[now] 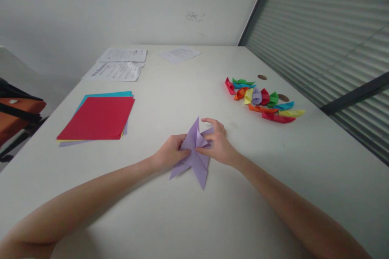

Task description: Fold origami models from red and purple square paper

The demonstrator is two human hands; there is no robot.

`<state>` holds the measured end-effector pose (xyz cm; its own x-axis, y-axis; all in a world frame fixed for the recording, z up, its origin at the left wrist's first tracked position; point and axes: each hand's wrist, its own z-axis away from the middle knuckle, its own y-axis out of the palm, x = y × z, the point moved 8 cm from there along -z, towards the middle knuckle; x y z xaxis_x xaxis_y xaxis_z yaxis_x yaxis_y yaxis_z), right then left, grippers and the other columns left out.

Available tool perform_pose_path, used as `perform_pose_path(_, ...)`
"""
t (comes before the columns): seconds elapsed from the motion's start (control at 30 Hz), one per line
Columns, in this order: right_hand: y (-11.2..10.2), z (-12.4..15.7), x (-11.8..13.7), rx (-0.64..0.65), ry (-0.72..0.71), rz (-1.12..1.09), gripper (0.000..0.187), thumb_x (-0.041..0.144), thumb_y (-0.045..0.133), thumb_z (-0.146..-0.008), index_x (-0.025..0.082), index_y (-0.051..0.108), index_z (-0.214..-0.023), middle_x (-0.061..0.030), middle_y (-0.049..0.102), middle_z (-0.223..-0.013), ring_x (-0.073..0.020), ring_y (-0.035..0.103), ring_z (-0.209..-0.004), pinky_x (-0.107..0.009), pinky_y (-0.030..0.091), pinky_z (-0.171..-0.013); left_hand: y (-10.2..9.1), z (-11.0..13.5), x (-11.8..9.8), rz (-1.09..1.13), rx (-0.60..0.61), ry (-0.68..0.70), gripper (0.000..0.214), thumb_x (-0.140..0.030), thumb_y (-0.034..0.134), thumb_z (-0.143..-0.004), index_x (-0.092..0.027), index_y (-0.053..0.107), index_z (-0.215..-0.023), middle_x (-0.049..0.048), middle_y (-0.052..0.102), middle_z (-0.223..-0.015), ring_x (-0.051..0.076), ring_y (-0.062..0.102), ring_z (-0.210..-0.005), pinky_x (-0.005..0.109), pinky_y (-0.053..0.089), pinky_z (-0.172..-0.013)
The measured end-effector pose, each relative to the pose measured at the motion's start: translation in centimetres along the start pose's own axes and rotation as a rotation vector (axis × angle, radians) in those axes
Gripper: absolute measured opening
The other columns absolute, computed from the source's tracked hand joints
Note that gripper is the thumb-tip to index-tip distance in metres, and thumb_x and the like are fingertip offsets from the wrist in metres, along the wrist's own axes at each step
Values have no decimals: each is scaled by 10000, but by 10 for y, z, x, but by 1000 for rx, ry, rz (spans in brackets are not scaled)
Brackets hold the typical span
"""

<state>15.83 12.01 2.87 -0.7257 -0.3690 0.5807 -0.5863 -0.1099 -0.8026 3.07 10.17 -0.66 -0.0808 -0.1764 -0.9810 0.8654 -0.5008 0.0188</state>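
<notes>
A partly folded sheet of purple origami paper (199, 168) is held between both hands over the middle of the white table. It has several pointed flaps, one rising at the top and others pointing down toward me. My left hand (172, 151) pinches its left side, thumb on the front face and fingers behind. On the other side, my right hand (221, 145) grips a flap near the centre, thumb pressed on the paper and index finger lifted and curled above. Some of the right fingers are hidden behind the folds.
Left of my hands lies a stack of coloured paper (99, 118), red on top. Several folded paper pieces (264, 101) in many colours are grouped at the right. Printed sheets (115, 71) lie at the far left, another printed sheet (180, 54) at the back. An orange chair (21, 113) stands left.
</notes>
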Motion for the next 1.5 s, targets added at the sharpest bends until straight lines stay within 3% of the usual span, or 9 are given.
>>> perform_pose_path(0.2, 2, -1, 0, 81, -20, -58, 184, 333, 805, -660, 188, 698, -622, -82, 336, -1477, -358, 309, -1349, -541, 242, -1102, 0, 0, -1, -30, -7, 30, 317, -112, 583, -692, -111, 665, -998, 47, 699, -862, 166, 636, -735, 250, 483, -658)
perform_pose_path(0.33, 4, -2, -2, 109, -39, -52, 211, 347, 808, -648, 181, 684, -608, -82, 315, -1502, -368, 302, -1359, -568, 229, -1099, -1, 0, 2, -36, -12, 16, 410, -119, 582, -702, -116, 651, -1106, 44, 695, -847, 162, 632, -694, 236, 465, -601)
perform_pose_path(0.43, 3, -2, 0, 62, -65, -15, 224, 316, 810, -636, 172, 653, -567, -85, 320, -1505, -373, 293, -1362, -581, 206, -1109, -1, 0, 3, -27, -14, -6, 469, -129, 591, -697, -111, 630, -1165, 42, 692, -818, 154, 621, -643, 225, 445, -555)
perform_pose_path(0.6, 3, -1, 1, 1, -110, 15, 233, 334, 790, -668, 175, 644, -579, -97, 329, -1495, -386, 219, -1398, -599, 155, -1133, 1, -1, 0, 21, -20, -3, 315, -141, 611, -694, -107, 658, -1004, 43, 687, -801, 154, 626, -666, 229, 463, -582)
perform_pose_path(0.8, 6, 1, 6, 1, -167, 12, 247, 388, 760, -730, 168, 680, -652, -129, 341, -1452, -374, 256, -1383, -573, 221, -1131, -3, -2, 5, 6, -33, 12, 306, -179, 673, -694, -99, 656, -989, 48, 689, -822, 156, 627, -685, 240, 477, -610)
perform_pose_path(1.03, -8, 2, 10, -33, -171, -2, 259, 460, 786, -693, 209, 748, -746, -123, 340, -1419, -370, 285, -1366, -564, 250, -1121, -6, -2, 8, 6, -26, 10, 394, -180, 719, -677, -115, 667, -1062, 58, 720, -915, 172, 660, -745, 266, 506, -679)
perform_pose_path(1.17, -11, 3, 13, -58, -160, -16, 262, 456, 759, -725, 198, 734, -691, -119, 345, -1407, -375, 308, -1344, -567, 262, -1114, -5, 0, 7, 35, -35, -29, 364, -260, 774, -675, -110, 691, -996, 69, 730, -896, 183, 672, -741, 292, 526, -698)
perform_pose_path(1.3, -13, 4, 14, -122, -115, -45, 293, 497, 766, -701, 209, 724, -664, -109, 357, -1373, -374, 332, -1312, -569, 277, -1104, -7, 1, 6, -38, -70, -45, 348, -338, 797, -677, -103, 716, -920, 71, 734, -839, 174, 657, -681, 268, 504, -626)
perform_pose_path(1.5, -25, 8, 14, -281, -82, -117, 242, 454, 763, -726, 219, 722, -689, -107, 344, -1325, -345, 340, -1323, -546, 273, -1115, -10, 2, 5, 105, -147, -49, 387, -321, 822, -653, -99, 721, -954, 81, 739, -848, 159, 648, -662, 260, 504, -605)
